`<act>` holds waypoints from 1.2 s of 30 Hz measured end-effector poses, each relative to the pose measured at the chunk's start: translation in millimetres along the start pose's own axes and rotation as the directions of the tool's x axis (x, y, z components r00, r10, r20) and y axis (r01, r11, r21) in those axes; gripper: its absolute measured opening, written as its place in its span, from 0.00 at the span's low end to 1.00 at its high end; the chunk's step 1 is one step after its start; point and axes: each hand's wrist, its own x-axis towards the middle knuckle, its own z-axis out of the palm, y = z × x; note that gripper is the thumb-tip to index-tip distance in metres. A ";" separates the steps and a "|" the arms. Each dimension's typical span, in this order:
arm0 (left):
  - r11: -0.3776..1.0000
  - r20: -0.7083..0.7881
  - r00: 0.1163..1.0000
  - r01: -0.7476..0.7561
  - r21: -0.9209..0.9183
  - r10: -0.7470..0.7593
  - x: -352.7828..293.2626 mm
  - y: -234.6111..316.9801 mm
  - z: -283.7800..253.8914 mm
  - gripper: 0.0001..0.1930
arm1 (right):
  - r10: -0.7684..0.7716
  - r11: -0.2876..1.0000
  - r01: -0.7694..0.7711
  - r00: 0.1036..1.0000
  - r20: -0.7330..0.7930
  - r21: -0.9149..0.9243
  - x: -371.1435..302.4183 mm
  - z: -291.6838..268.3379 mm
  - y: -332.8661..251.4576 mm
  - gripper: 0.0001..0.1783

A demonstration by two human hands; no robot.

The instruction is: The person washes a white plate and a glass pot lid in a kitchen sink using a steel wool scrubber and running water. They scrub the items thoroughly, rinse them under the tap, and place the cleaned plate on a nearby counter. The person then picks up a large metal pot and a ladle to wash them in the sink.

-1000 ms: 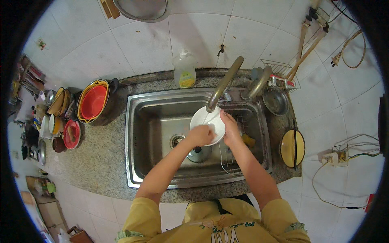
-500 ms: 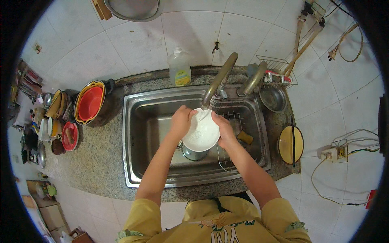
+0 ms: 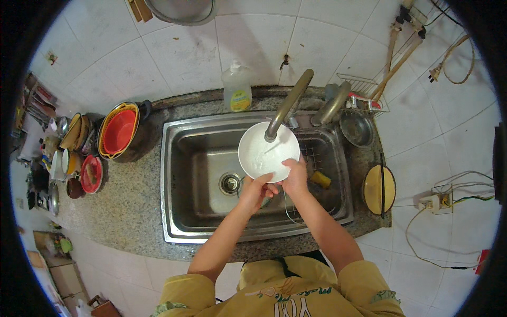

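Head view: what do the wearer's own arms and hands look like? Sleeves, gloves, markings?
Left sleeve and right sleeve: short, mustard-yellow fabric, each with a green, frilly-looking trim toward its outer side. Below them, both forearms are uncovered. Left hand and right hand: no gloves; no watch or bracelet visible. Anything as small as a ring can't be judged.

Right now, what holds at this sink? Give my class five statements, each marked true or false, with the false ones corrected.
1. The left hand and right hand both hold the white bowl. True.
2. The clear bottle stands inside the sink. False: the clear bottle stands behind the sink.
3. The faucet reaches over the white bowl. True.
4. The yellow item is in the left hand. False: the yellow item lies in the sink's right part.
5. The drain shows left of both hands. True.
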 end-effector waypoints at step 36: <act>-0.085 0.234 0.705 -0.241 0.967 0.670 22.2 45.1 -35.9 0.27 | -0.319 0.225 0.395 0.894 0.316 -0.891 6.9 12.4 -24.4 0.23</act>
